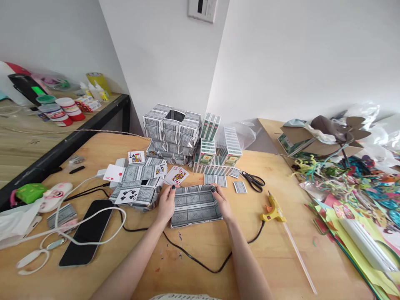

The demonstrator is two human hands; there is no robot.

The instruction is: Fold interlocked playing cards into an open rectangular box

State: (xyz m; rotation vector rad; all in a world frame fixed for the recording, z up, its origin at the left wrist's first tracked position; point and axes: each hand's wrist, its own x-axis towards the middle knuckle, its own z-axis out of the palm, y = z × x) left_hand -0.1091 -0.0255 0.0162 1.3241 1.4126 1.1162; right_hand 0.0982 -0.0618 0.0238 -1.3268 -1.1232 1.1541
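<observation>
A shallow open tray made of playing cards (195, 208), with patterned card backs on its inside, rests on the table in front of me. My left hand (167, 203) grips its left side, thumb over the far left corner. At the far right corner my right hand (221, 202) holds the wall between thumb and fingers; the fingers are partly hidden. Left of the tray lies another card-built piece (134, 181) with loose cards on top. Behind stands a larger box made of cards (171, 133) with an opening in its top. Some loose face cards (176, 175) lie between them.
Stacked card packs (208, 152) stand behind the tray. To the right are black scissors (253, 182) and a yellow glue gun (273, 211) with a glue stick, its black cord (200, 262) crossing the table near my arms. A phone (87, 233) and white cable lie left.
</observation>
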